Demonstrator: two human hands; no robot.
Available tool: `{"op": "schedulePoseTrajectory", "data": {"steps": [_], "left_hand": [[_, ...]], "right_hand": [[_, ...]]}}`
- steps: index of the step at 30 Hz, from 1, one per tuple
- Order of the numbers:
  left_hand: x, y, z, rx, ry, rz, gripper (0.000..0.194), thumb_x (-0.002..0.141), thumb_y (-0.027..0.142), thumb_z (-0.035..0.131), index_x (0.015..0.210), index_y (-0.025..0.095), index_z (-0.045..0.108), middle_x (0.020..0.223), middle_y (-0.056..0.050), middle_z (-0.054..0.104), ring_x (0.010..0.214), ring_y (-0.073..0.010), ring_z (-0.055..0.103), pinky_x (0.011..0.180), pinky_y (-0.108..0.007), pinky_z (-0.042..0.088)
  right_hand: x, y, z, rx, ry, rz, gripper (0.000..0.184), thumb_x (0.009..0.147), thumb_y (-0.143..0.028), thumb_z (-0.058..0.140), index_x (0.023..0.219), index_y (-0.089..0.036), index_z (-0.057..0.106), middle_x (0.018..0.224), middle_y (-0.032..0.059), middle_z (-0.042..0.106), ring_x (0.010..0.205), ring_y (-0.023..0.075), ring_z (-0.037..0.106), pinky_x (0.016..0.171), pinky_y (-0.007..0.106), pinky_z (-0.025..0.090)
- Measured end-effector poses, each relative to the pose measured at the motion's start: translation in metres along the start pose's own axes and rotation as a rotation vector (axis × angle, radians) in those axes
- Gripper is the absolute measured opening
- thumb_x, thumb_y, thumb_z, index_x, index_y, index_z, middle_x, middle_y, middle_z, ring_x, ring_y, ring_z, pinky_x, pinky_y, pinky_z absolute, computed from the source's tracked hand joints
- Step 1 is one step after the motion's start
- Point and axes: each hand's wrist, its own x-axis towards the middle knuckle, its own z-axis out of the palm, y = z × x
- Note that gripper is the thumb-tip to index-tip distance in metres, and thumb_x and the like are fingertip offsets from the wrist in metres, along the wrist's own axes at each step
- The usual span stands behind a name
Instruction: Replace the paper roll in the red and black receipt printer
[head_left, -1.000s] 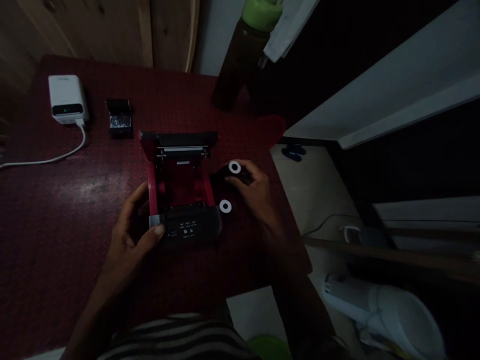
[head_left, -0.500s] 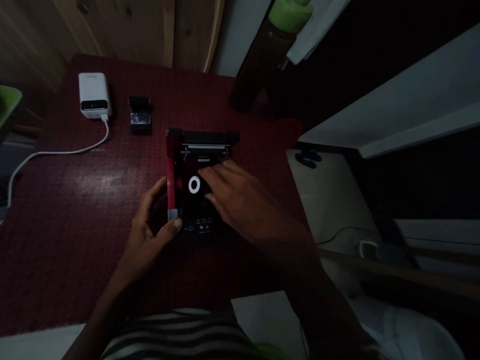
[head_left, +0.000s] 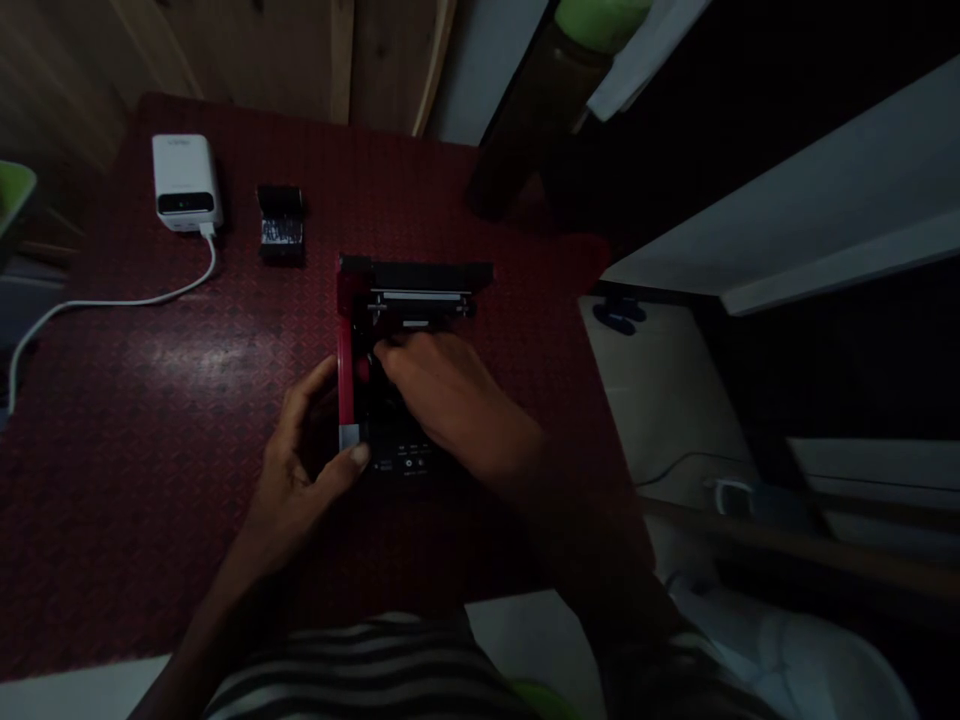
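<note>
Well, at the far left a cable (head_left: pixel 124 302) curls over the red table (head_left: pixel 150 480) and plugs into a white box (head_left: pixel 185 180) towards the back corner. Just right of that lies a black strip (head_left: pixel 282 230), shiny and crinkled in the middle. Next comes the person's left hand (head_left: pixel 304 465), gripping the near left corner of a red-and-black machine (head_left: pixel 346 380), thumb on top, fingers along the outer side. The machine sits mid-table, its lid (head_left: pixel 424 276) standing up at the back. The right hand (head_left: pixel 446 385) reaches down into it, fingers bent; from where I stand I can't tell whether they hold anything. Farther right, a green-capped bottle (head_left: pixel 551 95) stands at the back, and dark slippers (head_left: pixel 619 314) lie on the floor (head_left: pixel 660 390).
</note>
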Motion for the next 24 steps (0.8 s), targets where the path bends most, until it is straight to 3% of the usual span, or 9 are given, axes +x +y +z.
{"op": "schedulePoseTrajectory", "data": {"steps": [5, 10, 13, 15, 20, 24], "left_hand": [[0.0, -0.003, 0.0, -0.005, 0.0, 0.001, 0.078, 0.101, 0.046, 0.086, 0.173, 0.035, 0.057, 0.178, -0.008, 0.057, 0.167, -0.0383, 0.051, 0.138, -0.057, 0.043], [0.002, -0.011, -0.003, 0.0, -0.002, 0.038, 0.077, 0.101, 0.049, 0.086, 0.172, 0.039, 0.059, 0.176, -0.007, 0.059, 0.166, -0.0393, 0.053, 0.135, -0.057, 0.048], [0.003, -0.014, -0.004, -0.014, -0.005, 0.049, 0.078, 0.101, 0.047, 0.087, 0.173, 0.038, 0.058, 0.177, -0.007, 0.058, 0.167, -0.0388, 0.051, 0.135, -0.056, 0.047], [0.002, -0.015, -0.004, -0.027, -0.005, 0.046, 0.08, 0.1, 0.046, 0.088, 0.173, 0.036, 0.057, 0.178, -0.008, 0.058, 0.167, -0.0389, 0.052, 0.135, -0.056, 0.048], [0.003, -0.008, -0.009, -0.141, 0.035, -0.013, 0.066, 0.102, 0.053, 0.083, 0.164, 0.035, 0.067, 0.171, -0.009, 0.066, 0.161, -0.04, 0.059, 0.131, -0.058, 0.051], [0.032, 0.011, -0.016, -0.046, 0.192, 0.103, 0.052, 0.102, 0.056, 0.084, 0.151, 0.036, 0.077, 0.167, -0.006, 0.069, 0.159, -0.0376, 0.06, 0.131, -0.057, 0.05]], "right_hand": [[0.003, 0.011, 0.015, 0.073, 0.084, -0.044, 0.036, 0.11, 0.002, 0.054, 0.121, -0.017, 0.083, 0.111, 0.0118, 0.087, 0.092, 0.0242, 0.083, 0.081, 0.034, 0.061], [-0.015, 0.035, 0.032, 0.335, 0.3, -0.226, 0.047, 0.106, 0.005, 0.053, 0.131, -0.025, 0.08, 0.127, 0.0053, 0.086, 0.113, 0.022, 0.081, 0.097, 0.035, 0.066], [-0.036, 0.044, 0.034, 0.477, 0.346, -0.383, 0.05, 0.107, 0.004, 0.053, 0.138, -0.024, 0.08, 0.135, 0.0054, 0.085, 0.124, 0.0227, 0.079, 0.109, 0.042, 0.066], [-0.046, 0.045, 0.036, 0.519, 0.364, -0.427, 0.044, 0.109, 0.001, 0.056, 0.135, -0.023, 0.081, 0.132, 0.007, 0.087, 0.122, 0.023, 0.079, 0.109, 0.044, 0.067], [-0.048, 0.044, 0.05, 0.418, 0.505, -0.441, 0.023, 0.112, -0.007, 0.065, 0.106, -0.019, 0.083, 0.103, 0.0069, 0.085, 0.097, 0.0226, 0.075, 0.088, 0.039, 0.067], [-0.048, 0.037, 0.06, 0.33, 0.733, -0.423, 0.021, 0.108, 0.002, 0.067, 0.105, -0.012, 0.083, 0.102, 0.0094, 0.083, 0.096, 0.0229, 0.072, 0.089, 0.038, 0.067]]}}
